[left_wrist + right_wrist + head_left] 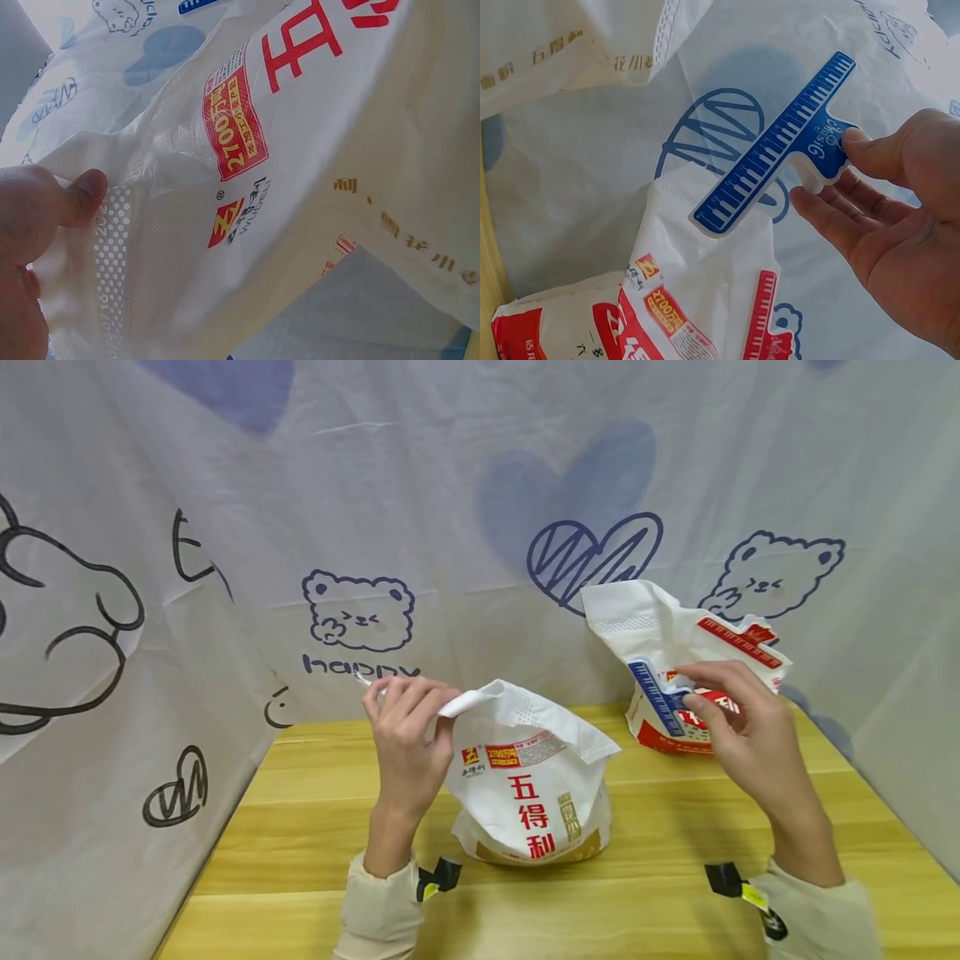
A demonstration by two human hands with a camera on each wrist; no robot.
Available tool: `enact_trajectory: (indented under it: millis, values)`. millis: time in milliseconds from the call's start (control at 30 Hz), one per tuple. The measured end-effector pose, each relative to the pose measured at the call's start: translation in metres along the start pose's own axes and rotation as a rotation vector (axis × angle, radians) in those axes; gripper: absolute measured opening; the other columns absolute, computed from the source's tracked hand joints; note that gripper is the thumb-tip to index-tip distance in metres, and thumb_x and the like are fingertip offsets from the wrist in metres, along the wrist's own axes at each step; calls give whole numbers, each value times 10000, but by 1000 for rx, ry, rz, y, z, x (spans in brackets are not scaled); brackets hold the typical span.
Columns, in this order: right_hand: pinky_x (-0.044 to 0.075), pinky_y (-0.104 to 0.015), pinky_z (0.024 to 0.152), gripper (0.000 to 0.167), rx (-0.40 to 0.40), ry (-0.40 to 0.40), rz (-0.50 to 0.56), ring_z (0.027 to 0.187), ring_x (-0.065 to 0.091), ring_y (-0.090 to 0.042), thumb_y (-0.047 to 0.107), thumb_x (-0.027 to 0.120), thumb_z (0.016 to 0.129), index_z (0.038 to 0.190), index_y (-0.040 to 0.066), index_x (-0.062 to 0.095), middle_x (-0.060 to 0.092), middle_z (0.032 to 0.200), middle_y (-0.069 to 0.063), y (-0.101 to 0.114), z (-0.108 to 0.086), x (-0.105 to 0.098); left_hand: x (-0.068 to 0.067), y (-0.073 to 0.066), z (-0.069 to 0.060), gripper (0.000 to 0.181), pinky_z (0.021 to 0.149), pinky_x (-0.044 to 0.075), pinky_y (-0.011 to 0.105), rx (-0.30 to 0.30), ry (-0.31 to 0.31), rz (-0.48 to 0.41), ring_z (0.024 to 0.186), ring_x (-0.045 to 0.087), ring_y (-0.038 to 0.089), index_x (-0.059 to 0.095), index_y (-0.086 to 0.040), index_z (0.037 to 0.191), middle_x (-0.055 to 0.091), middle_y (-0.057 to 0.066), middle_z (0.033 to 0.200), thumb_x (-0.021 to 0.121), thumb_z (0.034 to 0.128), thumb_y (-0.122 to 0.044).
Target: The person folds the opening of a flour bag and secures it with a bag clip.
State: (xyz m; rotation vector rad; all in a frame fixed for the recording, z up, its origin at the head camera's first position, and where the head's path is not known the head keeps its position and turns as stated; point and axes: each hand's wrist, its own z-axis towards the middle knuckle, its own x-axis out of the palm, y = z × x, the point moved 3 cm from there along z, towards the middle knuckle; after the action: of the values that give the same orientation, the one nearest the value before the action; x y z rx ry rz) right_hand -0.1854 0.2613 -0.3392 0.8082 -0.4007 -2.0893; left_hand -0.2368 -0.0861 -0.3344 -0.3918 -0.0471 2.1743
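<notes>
A white flour bag with red lettering (491, 802) stands at the middle of the table, its top leaning over. My left hand (408, 727) grips the upper left corner of that bag; in the left wrist view the thumb (88, 196) presses on the bag's edge. My right hand (761, 739) pinches the handle of a blue clip with a piano-key pattern (780, 142), held in front of a second flour bag (618, 610). In the right wrist view the clip appears apart from the bag behind it. A red clip of similar pattern (738, 642) sits on that second bag.
The wooden table (300, 835) has yellow grain. A pale cloth with bear and heart drawings (450, 543) hangs behind it and along both sides. The second bag stands at the back right, close to the cloth. A small dark camera (448, 872) is strapped to the left wrist.
</notes>
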Motion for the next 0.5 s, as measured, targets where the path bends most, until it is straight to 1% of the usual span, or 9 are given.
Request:
enact_trajectory:
  millis: [167, 300, 400, 500]
  values:
    - [501, -97, 856, 436, 20, 3, 19, 1123, 584, -70, -163, 646, 909, 1305, 19, 665, 636, 1244, -124, 3, 3, 4, 0, 0, 0, 154, 1072, 289, 570, -1, 2, 0, 903, 586, 290, 758, -55, 877, 722, 75, 889, 792, 801, 74]
    - [506, -93, 830, 422, 38, 4, 11, 1113, 578, -75, -139, 639, 926, 1308, 39, 669, 635, 1250, -89, 2, 4, 7, 0, 1, 0, 164, 1072, 291, 561, -3, 5, -1, 900, 586, 283, 758, -59, 877, 724, 68, 888, 792, 794, 78]
    - [513, -93, 809, 426, 33, 7, 1, 1108, 573, -70, -139, 641, 926, 1311, 42, 668, 634, 1252, -68, 2, 4, 10, 0, 1, 0, 167, 1067, 295, 567, -3, 6, -1, 897, 586, 279, 757, -60, 873, 724, 66, 887, 794, 789, 79]
    - [512, -88, 799, 439, 22, 8, 7, 1107, 569, -56, -149, 651, 914, 1310, 41, 670, 637, 1254, -78, 2, 4, 13, 0, 2, -1, 165, 1060, 298, 580, 0, 4, 1, 897, 585, 280, 756, -60, 875, 724, 67, 890, 794, 790, 77]
